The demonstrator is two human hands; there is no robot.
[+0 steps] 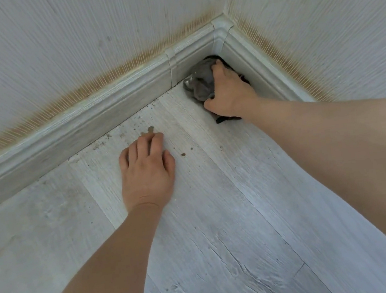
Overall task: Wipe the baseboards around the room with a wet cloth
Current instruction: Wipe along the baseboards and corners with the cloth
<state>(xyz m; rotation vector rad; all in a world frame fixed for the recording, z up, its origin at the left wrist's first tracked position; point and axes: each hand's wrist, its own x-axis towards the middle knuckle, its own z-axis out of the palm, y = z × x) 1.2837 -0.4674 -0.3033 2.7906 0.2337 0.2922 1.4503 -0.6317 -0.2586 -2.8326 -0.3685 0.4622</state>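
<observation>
The right hand [230, 91] is gripping one crumpled grey cloth [200, 83] with curled fingers against the far-right pale baseboard corner [220, 38]; the left hand [147, 170] is resting on the floor [221, 216], fingers loosely together.

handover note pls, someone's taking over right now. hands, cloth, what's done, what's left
Right hand grips the cloth, bunched at the foot of the baseboard corner piece.
Left hand rests flat on the floor, holding nothing.
Done: cannot tell which baseboard runs have been wiped; none looks visibly wet.
Left: brown crumbs dot the floor along the left baseboard. Finish the corner, then carry on round the room.
</observation>
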